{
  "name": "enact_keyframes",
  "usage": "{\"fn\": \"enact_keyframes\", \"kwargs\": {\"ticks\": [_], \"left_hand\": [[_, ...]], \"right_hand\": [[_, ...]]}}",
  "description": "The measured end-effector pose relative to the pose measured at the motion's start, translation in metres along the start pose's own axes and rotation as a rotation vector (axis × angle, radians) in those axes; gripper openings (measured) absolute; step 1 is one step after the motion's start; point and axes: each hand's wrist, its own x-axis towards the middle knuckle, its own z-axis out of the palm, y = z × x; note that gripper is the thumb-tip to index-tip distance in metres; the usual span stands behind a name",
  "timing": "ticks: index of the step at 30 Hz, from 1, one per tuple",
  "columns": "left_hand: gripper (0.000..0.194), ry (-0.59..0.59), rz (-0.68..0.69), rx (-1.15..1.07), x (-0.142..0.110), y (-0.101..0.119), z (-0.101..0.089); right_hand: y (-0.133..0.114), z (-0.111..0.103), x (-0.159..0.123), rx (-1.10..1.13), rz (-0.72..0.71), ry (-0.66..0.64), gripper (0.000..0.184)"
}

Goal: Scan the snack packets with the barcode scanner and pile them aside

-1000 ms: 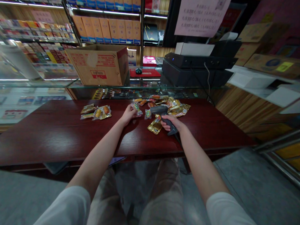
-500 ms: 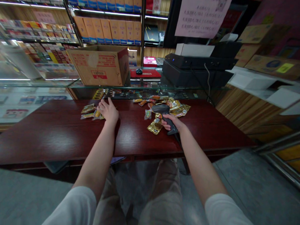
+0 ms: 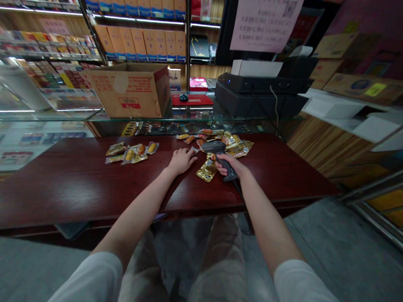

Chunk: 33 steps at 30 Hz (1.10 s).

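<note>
My right hand (image 3: 228, 164) is wrapped around the grip of a black barcode scanner (image 3: 214, 147), its head pointing left over the packets. At the middle of the table, my left hand (image 3: 183, 161) has its fingers closed over a small clear snack packet (image 3: 195, 150), mostly hidden beneath them. A gold snack packet (image 3: 206, 171) lies just below the scanner. Behind it is a loose pile of snack packets (image 3: 240, 148) in gold and clear wrappers. Farther left sits a separate group of snack packets (image 3: 129, 155), some showing yellow and orange contents.
The dark red table (image 3: 86, 181) meets a glass counter (image 3: 189, 118) at the back. On that counter stand an open cardboard box (image 3: 127, 92), a computer mouse (image 3: 184, 97) on a red mat, and a black register machine (image 3: 257, 100). A cable trails down from the scanner.
My left hand has moved right from the left group to the small packet near the scanner. One more packet now shows at the left group's right end. My right hand keeps holding the scanner.
</note>
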Motion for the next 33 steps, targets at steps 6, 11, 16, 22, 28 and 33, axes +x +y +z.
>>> {"fn": "enact_keyframes", "kwargs": {"ticks": [6,11,16,22,28,33], "left_hand": [[0.050,0.157,0.007,-0.196,0.003,-0.035,-0.006],[0.074,0.250,0.081,-0.289,0.004,-0.042,-0.005],[0.069,0.239,0.122,-0.280,0.004,-0.043,-0.004],[0.061,0.246,0.076,-0.275,0.004,-0.045,-0.003],[0.045,0.164,-0.113,0.025,-0.006,-0.033,-0.024],[0.043,0.322,-0.612,0.378,-0.024,-0.050,-0.045]], "right_hand": [[0.001,0.002,0.001,-0.004,-0.008,0.003,0.030],[0.001,0.003,0.001,0.003,-0.050,0.029,0.029],[0.001,0.001,0.002,0.019,-0.093,0.054,0.032],[0.004,-0.001,0.004,-0.010,-0.074,0.061,0.032],[0.002,0.000,0.004,0.050,-0.112,0.085,0.032],[-0.002,-0.001,0.003,0.111,-0.175,0.164,0.031]]}}
